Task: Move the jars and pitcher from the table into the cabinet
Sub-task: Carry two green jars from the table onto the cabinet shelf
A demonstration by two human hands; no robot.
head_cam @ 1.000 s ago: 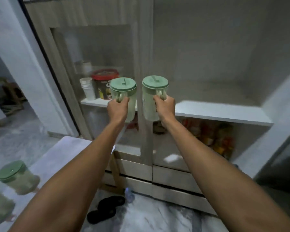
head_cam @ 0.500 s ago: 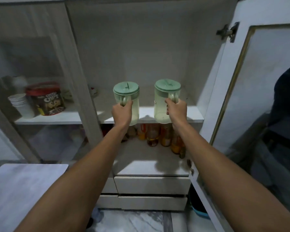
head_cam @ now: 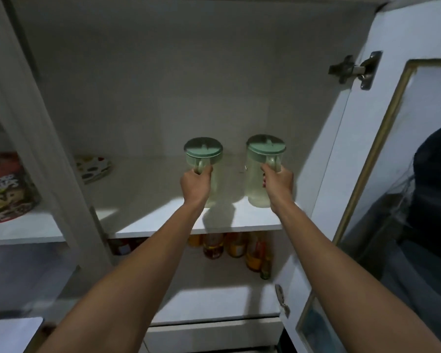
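Note:
Two clear jars with pale green lids and side handles stand side by side inside the open cabinet, on or just above its white middle shelf [head_cam: 242, 221]. My left hand [head_cam: 196, 186] grips the handle of the left jar [head_cam: 203, 152]. My right hand [head_cam: 278, 186] grips the handle of the right jar [head_cam: 255, 179]. Both arms reach forward into the cabinet. The left hand hides most of the left jar's body. Whether the jars' bases touch the shelf I cannot tell.
The cabinet door [head_cam: 382, 174] stands open at right, glass-paned with a gold frame. A patterned plate [head_cam: 93, 168] lies at the shelf's back left. Behind the shut left glass door sits a red-lidded container [head_cam: 5, 189]. Several bottles [head_cam: 234, 247] fill the lower shelf. A table corner [head_cam: 10, 335] shows bottom left.
Both hands have carried the jars forward over the shelf edge and deeper into the cabinet. My view has moved closer and to the right.

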